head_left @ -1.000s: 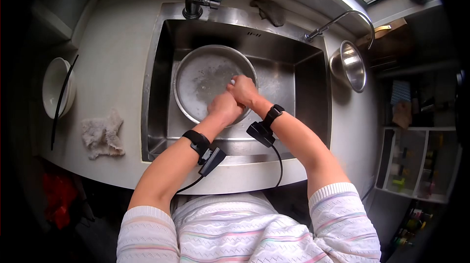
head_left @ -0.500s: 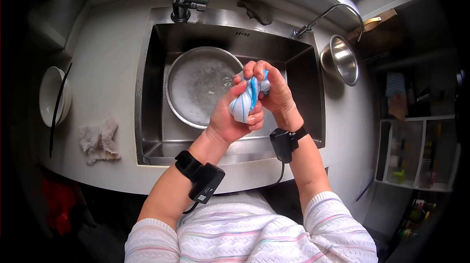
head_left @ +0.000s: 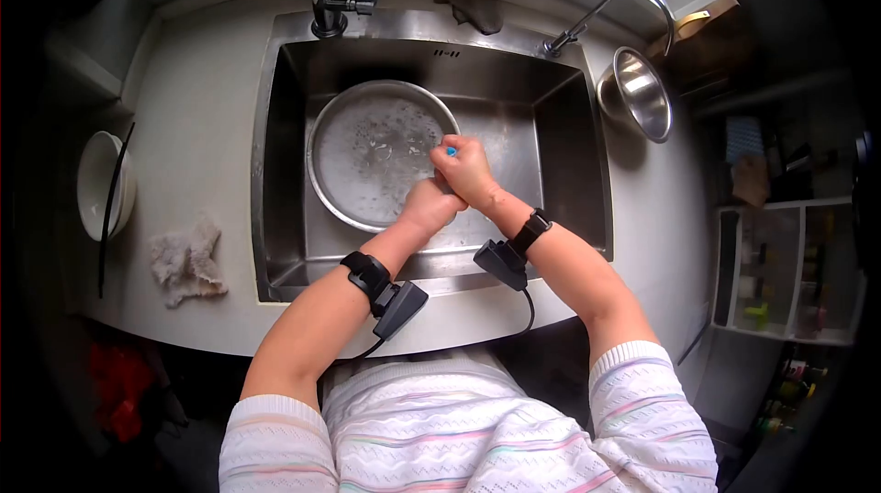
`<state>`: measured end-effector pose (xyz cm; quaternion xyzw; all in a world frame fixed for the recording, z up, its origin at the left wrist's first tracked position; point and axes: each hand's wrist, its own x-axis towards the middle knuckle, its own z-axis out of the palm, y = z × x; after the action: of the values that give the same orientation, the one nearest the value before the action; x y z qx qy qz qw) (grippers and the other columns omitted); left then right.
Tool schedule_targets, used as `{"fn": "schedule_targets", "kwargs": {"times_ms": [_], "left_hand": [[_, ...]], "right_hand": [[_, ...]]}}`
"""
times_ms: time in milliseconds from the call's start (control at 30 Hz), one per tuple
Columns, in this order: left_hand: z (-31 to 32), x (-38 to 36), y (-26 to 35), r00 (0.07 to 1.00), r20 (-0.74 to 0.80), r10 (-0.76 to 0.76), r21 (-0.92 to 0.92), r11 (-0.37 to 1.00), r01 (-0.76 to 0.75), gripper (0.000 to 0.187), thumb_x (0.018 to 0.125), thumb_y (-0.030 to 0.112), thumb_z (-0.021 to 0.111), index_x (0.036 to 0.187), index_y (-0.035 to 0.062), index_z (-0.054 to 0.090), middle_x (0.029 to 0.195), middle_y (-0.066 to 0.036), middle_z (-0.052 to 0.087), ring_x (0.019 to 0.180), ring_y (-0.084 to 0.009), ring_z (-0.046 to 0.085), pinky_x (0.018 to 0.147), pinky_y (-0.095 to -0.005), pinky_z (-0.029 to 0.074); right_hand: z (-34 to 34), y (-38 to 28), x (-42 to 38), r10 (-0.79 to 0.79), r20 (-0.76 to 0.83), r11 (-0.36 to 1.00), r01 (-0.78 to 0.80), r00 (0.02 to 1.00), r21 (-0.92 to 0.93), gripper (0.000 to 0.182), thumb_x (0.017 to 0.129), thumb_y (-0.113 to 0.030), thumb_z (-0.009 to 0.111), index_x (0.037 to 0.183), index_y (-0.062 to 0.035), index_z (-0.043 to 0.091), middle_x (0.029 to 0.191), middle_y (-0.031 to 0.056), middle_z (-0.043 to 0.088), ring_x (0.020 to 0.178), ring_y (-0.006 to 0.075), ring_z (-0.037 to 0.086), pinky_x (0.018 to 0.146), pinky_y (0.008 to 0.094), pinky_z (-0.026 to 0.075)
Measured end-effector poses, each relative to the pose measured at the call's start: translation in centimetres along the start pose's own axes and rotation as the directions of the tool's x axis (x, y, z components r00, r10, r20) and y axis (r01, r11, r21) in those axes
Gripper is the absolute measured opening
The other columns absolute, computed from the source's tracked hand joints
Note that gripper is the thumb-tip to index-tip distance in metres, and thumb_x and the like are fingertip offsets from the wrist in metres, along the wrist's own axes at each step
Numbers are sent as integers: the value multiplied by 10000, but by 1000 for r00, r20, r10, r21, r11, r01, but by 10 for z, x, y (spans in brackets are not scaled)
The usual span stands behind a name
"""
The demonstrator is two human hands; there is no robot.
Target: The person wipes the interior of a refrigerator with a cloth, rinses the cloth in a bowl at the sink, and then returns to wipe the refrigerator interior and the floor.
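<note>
Currently working at a pale counter (head_left: 197, 126), facing a steel sink (head_left: 574, 140) set just behind its front edge. Looking down on a round metal basin (head_left: 321, 140) of cloudy, bubbly water (head_left: 381, 162), sitting nearer the sink's left edge than its right. Reaching in over the sink's near edge, pressing the left hand (head_left: 429, 207) and right hand (head_left: 466, 170) against each other by the basin's right rim. Gripping a bunched cloth (head_left: 451, 152) with both hands closed tightly, hiding nearly all of it inside the fists. Showing just a small, bright blue bit at the right fist's thumb side; leaving the rest impossible to make out.
</note>
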<state>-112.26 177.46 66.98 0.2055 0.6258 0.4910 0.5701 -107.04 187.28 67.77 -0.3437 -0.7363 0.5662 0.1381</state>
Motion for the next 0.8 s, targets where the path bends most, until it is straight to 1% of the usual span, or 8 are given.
{"fn": "schedule_targets", "kwargs": {"times_ms": [33, 133, 267, 400, 467, 600, 667, 800], "left_hand": [[0, 4, -2, 990, -72, 119, 288, 953, -93, 470, 646, 191, 655, 1051, -11, 531, 806, -160, 648, 778, -273, 642, 664, -348, 486], [1, 7, 5, 976, -138, 167, 696, 717, -24, 578, 647, 293, 710, 1106, 8, 505, 877, -189, 646, 865, -342, 630, 719, -396, 492], [-3, -21, 48, 945, -41, 324, 843, 519, -141, 671, 651, 415, 743, 1159, 57, 489, 888, -202, 640, 860, -379, 617, 745, -425, 485], [-10, -22, 74, 878, -57, 475, 771, 579, -263, 757, 682, 521, 711, 1201, 34, 452, 923, -180, 645, 840, -333, 636, 732, -407, 496], [-21, -4, 72, 833, -204, 515, 242, 851, -466, 609, 791, 377, 670, 1218, 8, 441, 892, -133, 638, 791, -223, 638, 708, -363, 489], [-30, 10, 74, 850, -170, 498, -112, 847, -519, 402, 897, 261, 550, 1196, 6, 469, 993, -108, 604, 890, -175, 592, 810, -334, 459], [-32, 3, 89, 926, 40, 376, -634, 726, -267, 305, 928, 161, 470, 1196, 18, 477, 1084, -101, 571, 986, -188, 549, 901, -355, 413], [-5, -15, 110, 855, 306, 419, -702, 706, -95, 351, 941, 174, 438, 1269, 49, 446, 1185, -88, 546, 1089, -224, 524, 975, -389, 366]], "right_hand": [[4, 3, -2, 14, -78, 1000, -15, 997, -6, 171, 747, -132, 560, 655, 12, 562, 529, 91, 560, 478, 143, 528, 469, 295, 441], [-9, 2, -4, 125, -107, 987, -113, 986, 115, 242, 795, -232, 615, 730, -1, 587, 595, 70, 577, 577, 142, 574, 495, 306, 446], [-52, -23, -21, 343, 88, 884, -354, 935, 304, 630, 826, -536, 557, 1162, -10, 472, 1142, 129, 516, 898, 221, 607, 696, 405, 537], [-82, -28, -46, 293, 394, 849, -426, 871, 311, 549, 836, -409, 616, 1193, -23, 460, 1130, 124, 532, 919, 224, 616, 671, 394, 540], [-90, -30, -55, 265, 359, 841, -397, 895, 368, 436, 816, -294, 670, 1124, -30, 513, 1037, 93, 572, 913, 204, 617, 673, 346, 533], [-110, -29, -72, 61, 269, 983, -105, 961, 153, 263, 794, -212, 701, 940, -33, 575, 1034, 58, 568, 979, 149, 547, 818, 262, 450], [-124, -49, -85, -2, 303, 995, -28, 953, 92, 317, 787, -239, 701, 996, -35, 576, 1035, 85, 577, 1002, 200, 568, 842, 319, 466], [-138, -69, -73, -24, 131, 987, 2, 991, 163, 711, 749, -409, 720, 1291, -68, 412, 1239, 136, 476, 1144, 251, 482, 1007, 376, 363]]}}
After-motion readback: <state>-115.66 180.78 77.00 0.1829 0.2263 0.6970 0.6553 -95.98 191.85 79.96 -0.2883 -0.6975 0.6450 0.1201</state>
